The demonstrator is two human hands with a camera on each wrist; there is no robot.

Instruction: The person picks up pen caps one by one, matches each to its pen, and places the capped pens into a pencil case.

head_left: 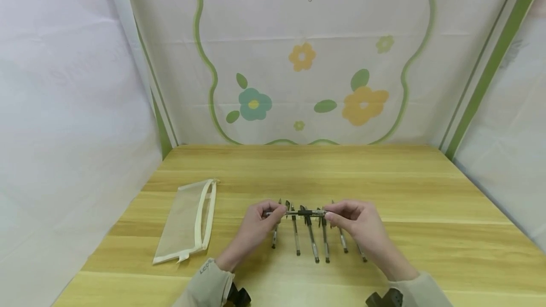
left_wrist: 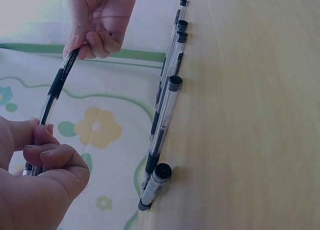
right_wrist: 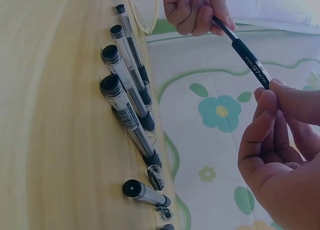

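My left hand [head_left: 256,224] and right hand [head_left: 360,224] hold one gel pen [head_left: 304,212] level between them, raised over the table. Thumb and fingers of the left hand pinch its clear barrel, seen closely in the left wrist view. At the other end, the right hand [right_wrist: 285,135] pinches the pen near its black, printed grip [right_wrist: 250,59]. Below the hands, several similar clear-barrelled pens [head_left: 313,240] lie side by side, their black end plugs toward me. The fingers hide both ends of the held pen.
A pale see-through zip pouch [head_left: 181,224] lies on the wooden table [head_left: 426,250], left of the pens. White cloth walls surround the table, and the back one [head_left: 264,60] has printed flowers.
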